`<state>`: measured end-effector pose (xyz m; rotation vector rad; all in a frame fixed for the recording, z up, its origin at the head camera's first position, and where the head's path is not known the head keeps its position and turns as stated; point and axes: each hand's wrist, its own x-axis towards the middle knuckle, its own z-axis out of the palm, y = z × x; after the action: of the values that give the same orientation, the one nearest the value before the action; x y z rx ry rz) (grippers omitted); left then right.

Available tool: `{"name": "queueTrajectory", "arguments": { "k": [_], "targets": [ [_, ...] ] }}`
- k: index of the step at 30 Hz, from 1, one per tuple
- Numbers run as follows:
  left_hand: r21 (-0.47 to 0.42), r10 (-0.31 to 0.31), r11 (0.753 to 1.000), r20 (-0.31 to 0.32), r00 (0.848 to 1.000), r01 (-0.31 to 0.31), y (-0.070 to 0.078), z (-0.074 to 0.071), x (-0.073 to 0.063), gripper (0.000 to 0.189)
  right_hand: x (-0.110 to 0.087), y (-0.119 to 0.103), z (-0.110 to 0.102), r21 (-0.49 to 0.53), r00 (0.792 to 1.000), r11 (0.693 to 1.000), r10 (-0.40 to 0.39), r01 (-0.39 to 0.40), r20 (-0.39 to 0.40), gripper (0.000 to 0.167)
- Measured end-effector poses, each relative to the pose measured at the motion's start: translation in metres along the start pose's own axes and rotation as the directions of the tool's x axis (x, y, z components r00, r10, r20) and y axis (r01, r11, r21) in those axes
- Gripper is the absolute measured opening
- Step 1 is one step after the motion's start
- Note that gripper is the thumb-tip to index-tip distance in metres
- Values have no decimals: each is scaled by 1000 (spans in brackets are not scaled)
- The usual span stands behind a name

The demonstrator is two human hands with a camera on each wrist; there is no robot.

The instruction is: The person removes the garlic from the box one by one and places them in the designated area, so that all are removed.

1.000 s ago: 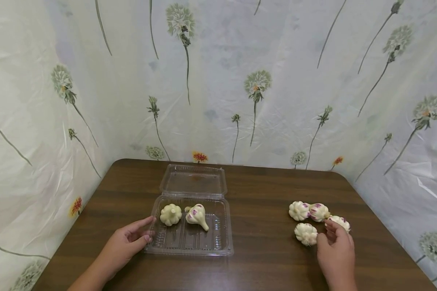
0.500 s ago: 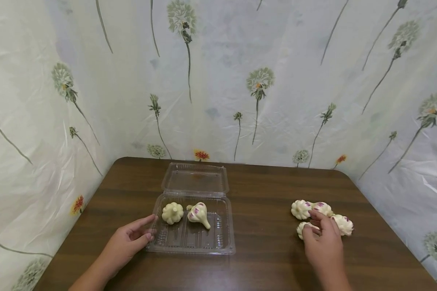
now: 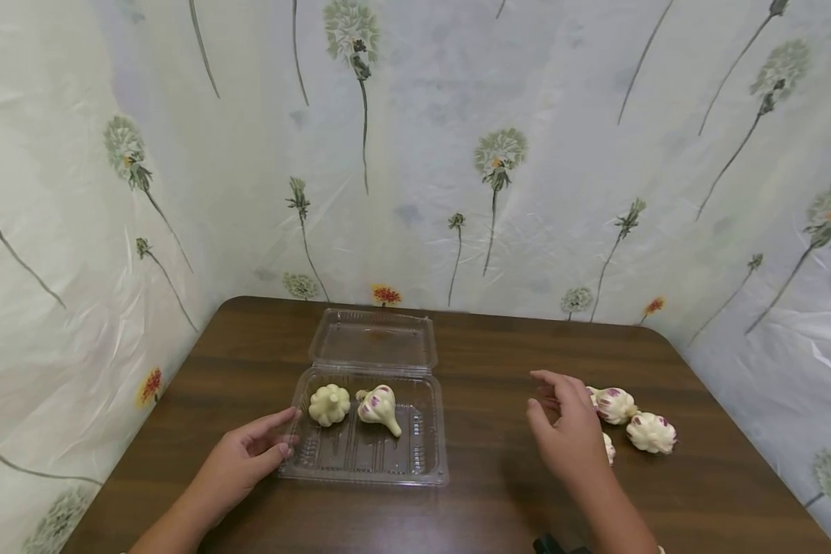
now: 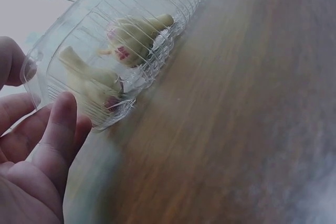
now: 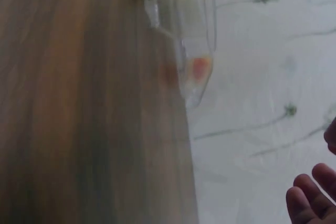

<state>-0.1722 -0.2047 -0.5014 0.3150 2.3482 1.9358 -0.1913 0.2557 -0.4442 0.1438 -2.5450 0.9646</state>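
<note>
My left hand [image 3: 238, 465] holds the left rim of an open, hinged clear plastic container [image 3: 431, 454], index finger at the rim and thumb by the front corner. Two garlic bulbs lie in its base: a pale one [image 3: 329, 405] with the stem up and a purple-marked one [image 3: 380, 408] tipped toward me. The left wrist view shows the thumb [image 4: 60, 121] close to the clear wall. My right hand [image 3: 568, 431] is over the table, left of more garlic, its fingers loosely bent around nothing. It partly hides two of those bulbs; a purple-marked bulb [image 3: 616, 405] and another [image 3: 652, 433] show.
The container's lid [image 3: 374, 338] lies folded back toward the far table edge. A brown wooden table [image 3: 485, 492] carries everything. Behind and at both sides hangs a flower-print sheet [image 3: 415, 154]. Something small and black [image 3: 548, 545] shows at the bottom edge.
My right hand has moved left from the right-hand garlic, passing over the lower bulb, without carrying any visible bulb. My left hand stays at the container; the head view has shifted slightly.
</note>
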Motion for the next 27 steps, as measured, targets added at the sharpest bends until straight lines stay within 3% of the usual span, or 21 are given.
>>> {"name": "queueTrajectory", "arguments": {
  "k": [9, 19, 27],
  "targets": [
    [17, -14, 1000, -1, 1000, 14, -2, 0, 0, 53, 14, -27, 24, 82, 988, 993, -89, 80, 123, 38],
    [37, -2, 999, 3, 1000, 2, -2, -2, -2, 53, 17, -58, 52, 167, 972, 977, -164, 136, 167, 37],
    [29, -3, 1000, 6, 1000, 2, -2, 0, -1, 54, 16, -82, 70, 213, 957, 969, -175, 126, 231, 42]
  ]
}}
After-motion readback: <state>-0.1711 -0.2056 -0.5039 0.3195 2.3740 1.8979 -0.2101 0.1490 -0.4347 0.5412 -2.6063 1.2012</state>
